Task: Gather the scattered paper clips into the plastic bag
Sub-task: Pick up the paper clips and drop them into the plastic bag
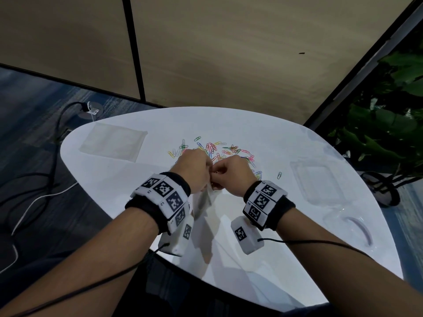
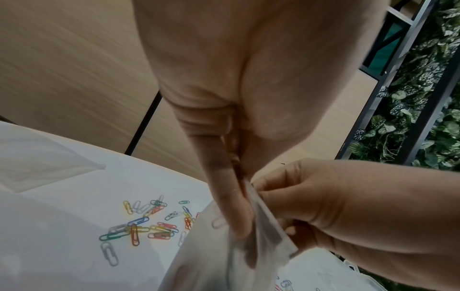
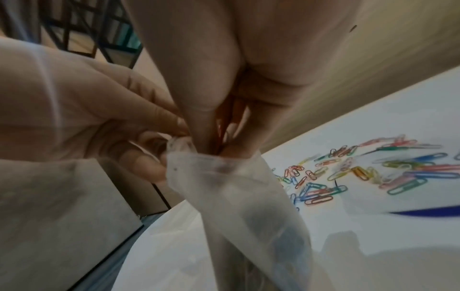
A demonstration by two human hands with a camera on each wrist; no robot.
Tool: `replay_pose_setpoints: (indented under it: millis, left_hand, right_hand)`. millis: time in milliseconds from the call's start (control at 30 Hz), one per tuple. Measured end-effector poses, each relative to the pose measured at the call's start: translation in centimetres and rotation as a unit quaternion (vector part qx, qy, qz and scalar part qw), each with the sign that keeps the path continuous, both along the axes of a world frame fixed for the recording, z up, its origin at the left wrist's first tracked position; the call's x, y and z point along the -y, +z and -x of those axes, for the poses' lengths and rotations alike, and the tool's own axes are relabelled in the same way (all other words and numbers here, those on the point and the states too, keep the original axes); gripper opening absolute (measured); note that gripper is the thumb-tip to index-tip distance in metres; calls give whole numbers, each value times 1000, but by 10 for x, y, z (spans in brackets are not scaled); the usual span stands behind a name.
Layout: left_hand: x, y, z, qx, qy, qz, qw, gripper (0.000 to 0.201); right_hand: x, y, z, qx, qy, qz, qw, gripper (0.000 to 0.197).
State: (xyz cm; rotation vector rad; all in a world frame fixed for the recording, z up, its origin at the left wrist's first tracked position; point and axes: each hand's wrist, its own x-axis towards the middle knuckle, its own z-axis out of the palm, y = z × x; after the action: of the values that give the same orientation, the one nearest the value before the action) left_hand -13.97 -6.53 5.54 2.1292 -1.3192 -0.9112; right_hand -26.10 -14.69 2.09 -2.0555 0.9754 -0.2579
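A small clear plastic bag (image 1: 203, 200) hangs above the white table (image 1: 137, 179), held up between my two hands. My left hand (image 1: 201, 172) pinches the bag's rim (image 2: 251, 196) between thumb and fingers. My right hand (image 1: 223, 173) has its fingertips bunched at the bag's mouth (image 3: 211, 159), with thin red paper clips (image 3: 220, 128) pinched between them. A few clips show dimly inside the bag (image 3: 286, 246). Many coloured paper clips (image 1: 219, 149) lie scattered on the table just beyond my hands, and also appear in the wrist views (image 2: 139, 226) (image 3: 348, 173).
A flat stack of clear bags (image 1: 113, 141) lies at the table's back left. A clear plastic box (image 1: 318, 181) and its lid (image 1: 350, 227) sit at the right, with one stray clip (image 1: 279, 175) beside them. Cables (image 1: 34, 179) run over the floor on the left; plants (image 1: 389, 124) stand on the right.
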Motion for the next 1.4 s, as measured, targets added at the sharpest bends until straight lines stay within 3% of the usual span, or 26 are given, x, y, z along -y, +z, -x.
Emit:
replay_pose_setpoints:
  millis: [100,200,267,367,433,500,567,633,833,967,1067,1167,1233,1300,1400]
  left_hand:
    - [0,-1,-4,-5,0,-7,1000,28]
    - [-1,-1,-9,-4,1,-4,1000,31]
    - [-1,-3,-12,0,6,-3,1000,28]
    - [-3,-3,-15,-3,11,-8,1000,32]
    - [-5,-1,-16,-2,5,-9,1000,31]
    - [-7,1,-17,4,1,-8,1000,31]
    - [-10,1,-21,0,10,-4,1000,29]
    - [-13,0,-27,-7,22,1,1000,29]
    - [-19,-1,-36,-14,35,0,999,34]
    - [-19,0,-36,-12,30,-2,999,35]
    - [-19,-1,-37,-9,26,-2,1000,35]
    - [-18,-2,-37,-8,21,-3,1000,34]
    - [-17,-2,-36,-10,19,-4,1000,35]
    - [-16,-3,-34,-10,16,-4,1000,35]
    - [-14,-2,-31,-9,15,-5,1000,33]
  right_hand:
    - [1,7,-2,-64,73,3,995,34]
    - [5,14,1,16,91,-133,987,32]
    - [14,16,5,98,14,-204,974,17]
    - [48,-7,29,118,-138,-179,967,14]
    - [78,-34,54,-34,-186,-33,981,21]
    - [101,-61,83,-231,-187,61,953,48]
    - [113,-87,102,-315,-187,68,928,62]
    - [108,-102,102,-345,-162,83,921,57]
    - [69,-103,35,-267,-90,109,953,50]
    - [67,-102,7,-309,-21,132,942,61]
    - [67,-96,2,-306,25,227,924,28]
    - [67,-92,4,-303,31,266,915,25]
    - [70,-89,11,-296,7,237,925,31]
    - [76,-84,20,-255,-75,181,947,34]
    - [90,-77,38,-172,-206,66,961,19]
